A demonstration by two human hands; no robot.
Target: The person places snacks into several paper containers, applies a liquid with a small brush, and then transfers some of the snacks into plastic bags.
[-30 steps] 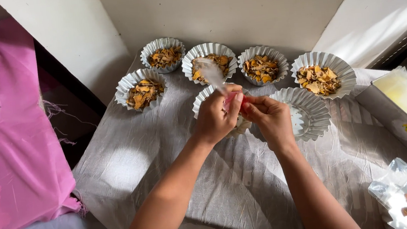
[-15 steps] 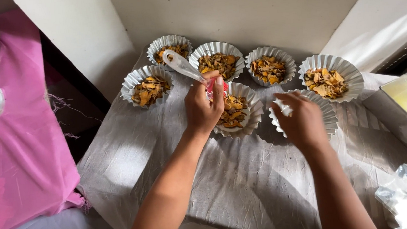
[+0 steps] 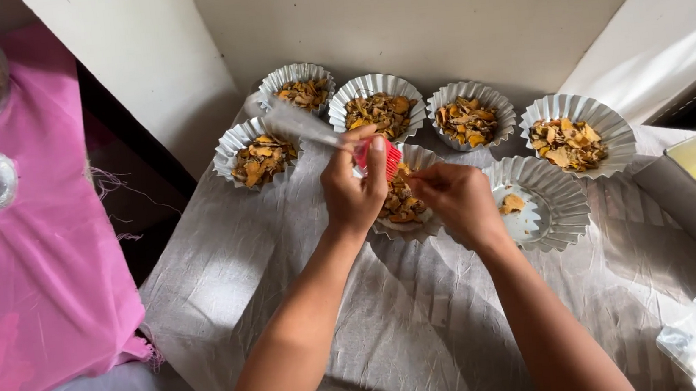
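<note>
A red-handled utensil (image 3: 378, 155) with a clear blurred end is gripped by the left hand (image 3: 353, 188) over a fluted foil cup (image 3: 419, 229) filled with dried orange-brown chips. The right hand (image 3: 455, 202) is pinched narrow at this cup's edge. Four more filled cups (image 3: 375, 89) are set behind; one cup (image 3: 558, 209) at the right holds a single chip. All stand on the grey cloth-covered surface (image 3: 289, 295).

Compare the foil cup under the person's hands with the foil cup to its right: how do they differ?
The cup under the hands is heaped with dried orange-brown pieces; the right cup holds only one small piece. The first is partly hidden by the left hand and right hand; the second lies uncovered. Both are fluted silver foil.
</note>
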